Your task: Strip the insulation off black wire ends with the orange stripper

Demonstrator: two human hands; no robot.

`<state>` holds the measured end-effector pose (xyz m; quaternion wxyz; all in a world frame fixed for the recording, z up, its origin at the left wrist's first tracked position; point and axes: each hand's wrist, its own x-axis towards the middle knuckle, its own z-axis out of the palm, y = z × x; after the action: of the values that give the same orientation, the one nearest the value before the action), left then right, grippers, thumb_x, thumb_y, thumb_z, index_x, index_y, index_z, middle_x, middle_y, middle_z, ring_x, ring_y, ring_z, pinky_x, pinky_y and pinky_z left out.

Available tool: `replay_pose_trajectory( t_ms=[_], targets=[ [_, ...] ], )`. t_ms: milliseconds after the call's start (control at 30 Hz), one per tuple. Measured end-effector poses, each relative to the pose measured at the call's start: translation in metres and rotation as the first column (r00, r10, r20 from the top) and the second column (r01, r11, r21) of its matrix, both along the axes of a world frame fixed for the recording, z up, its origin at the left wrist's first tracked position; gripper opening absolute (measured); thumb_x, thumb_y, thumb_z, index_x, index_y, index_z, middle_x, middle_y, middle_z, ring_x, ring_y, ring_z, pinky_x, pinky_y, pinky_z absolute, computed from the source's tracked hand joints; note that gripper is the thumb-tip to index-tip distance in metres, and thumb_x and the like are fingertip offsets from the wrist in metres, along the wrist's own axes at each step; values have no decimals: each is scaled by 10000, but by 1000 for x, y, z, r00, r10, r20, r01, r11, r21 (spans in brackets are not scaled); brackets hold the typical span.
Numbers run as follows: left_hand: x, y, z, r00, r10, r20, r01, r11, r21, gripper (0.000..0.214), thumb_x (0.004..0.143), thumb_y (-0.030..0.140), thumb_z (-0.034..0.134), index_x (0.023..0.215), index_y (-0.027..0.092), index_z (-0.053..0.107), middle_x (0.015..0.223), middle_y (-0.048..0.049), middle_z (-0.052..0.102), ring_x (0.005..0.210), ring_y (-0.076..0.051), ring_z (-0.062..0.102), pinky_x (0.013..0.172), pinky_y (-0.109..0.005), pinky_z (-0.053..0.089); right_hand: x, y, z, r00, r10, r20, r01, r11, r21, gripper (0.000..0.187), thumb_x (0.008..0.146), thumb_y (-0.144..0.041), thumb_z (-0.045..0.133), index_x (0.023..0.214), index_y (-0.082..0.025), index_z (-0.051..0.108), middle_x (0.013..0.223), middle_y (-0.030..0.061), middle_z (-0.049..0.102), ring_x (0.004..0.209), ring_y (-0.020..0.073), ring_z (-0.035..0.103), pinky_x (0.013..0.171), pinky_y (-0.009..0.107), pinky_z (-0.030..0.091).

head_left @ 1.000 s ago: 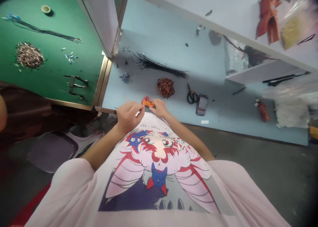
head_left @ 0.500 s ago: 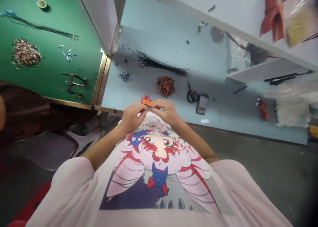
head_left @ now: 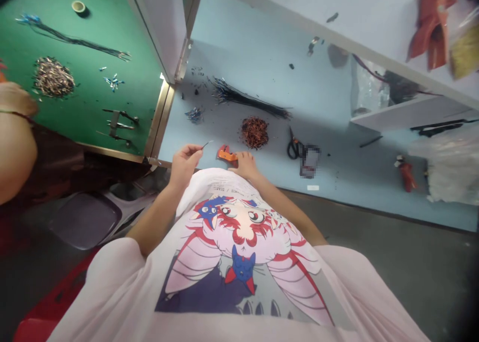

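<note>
A short thin wire [head_left: 206, 144] is pinched between the thumb and fingertips of my left hand [head_left: 186, 163], its light end pointing right over the blue table. My right hand [head_left: 245, 165] has its fingers closed around the rear end of an orange and red wire stripper [head_left: 226, 154] lying at the table's front edge. A pile of small copper-coloured scraps [head_left: 255, 132] lies just beyond my right hand. Behind it stretches a bundle of dark wires [head_left: 250, 101]. A small heap of blue-tipped pieces [head_left: 195, 114] sits beyond my left hand.
Black-handled scissors [head_left: 294, 146] and a blurred-out phone-like object [head_left: 310, 161] lie to the right. A red-handled tool [head_left: 405, 174] is farther right. At left, past a metal-edged divider [head_left: 159, 117], another person's arm [head_left: 15, 142] reaches over a green table [head_left: 93, 83].
My hands have parted from each other. My left hand has moved left and up with the wire, while my right hand has gone to the wire stripper. Another person's arm has appeared at left.
</note>
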<state>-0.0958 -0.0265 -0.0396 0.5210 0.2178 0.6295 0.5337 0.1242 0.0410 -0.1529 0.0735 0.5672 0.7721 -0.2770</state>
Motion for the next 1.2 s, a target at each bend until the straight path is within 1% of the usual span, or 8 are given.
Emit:
replay_pose_trajectory(
  t_ms=[233,433,500,600,667,867,1000,1200],
  targets=[
    [11,5,8,988,-23,151,14,998,59,229,644,296,730,746,164,573,588,49,524,448,-25,410,405,-163,268,-2,8,-4,996,-68,-62,66,997,-40,418,682,-217,629,1080,-105,572,1171,187,531,1106,322,451,958,455,342],
    [13,7,19,994,-10,105,1,996,92,189,675,301,714,737,172,590,589,51,508,453,-23,380,407,-171,270,17,9,41,921,-221,-322,159,965,-208,378,806,-286,409,1133,-141,533,1030,105,642,879,214,603,797,359,484],
    [17,8,21,996,-26,86,17,994,106,177,683,301,705,748,181,593,596,51,508,460,-29,386,412,-177,285,18,3,65,739,-428,-520,189,873,-450,395,831,-305,342,1156,-157,510,1010,96,661,826,200,636,748,352,514],
    [24,10,24,995,-63,81,52,990,130,164,690,296,701,757,188,598,607,52,517,468,-35,395,424,-182,300,13,-7,100,313,-769,-558,59,602,-796,378,836,-367,371,1119,-176,534,980,98,673,813,217,657,764,402,532],
    [29,12,28,996,-74,51,65,986,156,152,693,292,703,755,189,609,626,46,539,483,-38,411,444,-186,324,7,-13,120,208,-850,-484,-29,489,-872,348,841,-389,426,1091,-185,556,941,83,671,800,208,653,784,405,535],
    [35,12,46,959,-4,-284,97,945,312,67,740,247,669,764,187,655,705,11,616,635,-78,536,594,-213,429,-1,-27,154,188,-865,-465,-278,407,-870,344,854,-431,542,1094,-185,556,895,39,621,783,175,647,756,388,553],
    [31,10,54,886,77,-458,123,912,392,54,774,244,650,773,193,669,702,14,596,640,-81,519,586,-219,408,2,-31,161,226,-815,-534,-329,452,-829,362,845,-420,593,1104,-169,557,902,46,621,774,178,656,728,365,559],
    [31,10,56,870,65,-489,164,896,412,63,793,245,635,788,188,660,712,14,589,608,-78,482,558,-222,385,0,-36,169,257,-778,-573,-304,498,-812,353,828,-386,633,1092,-163,564,901,54,625,760,178,648,727,359,554]
  ],
)
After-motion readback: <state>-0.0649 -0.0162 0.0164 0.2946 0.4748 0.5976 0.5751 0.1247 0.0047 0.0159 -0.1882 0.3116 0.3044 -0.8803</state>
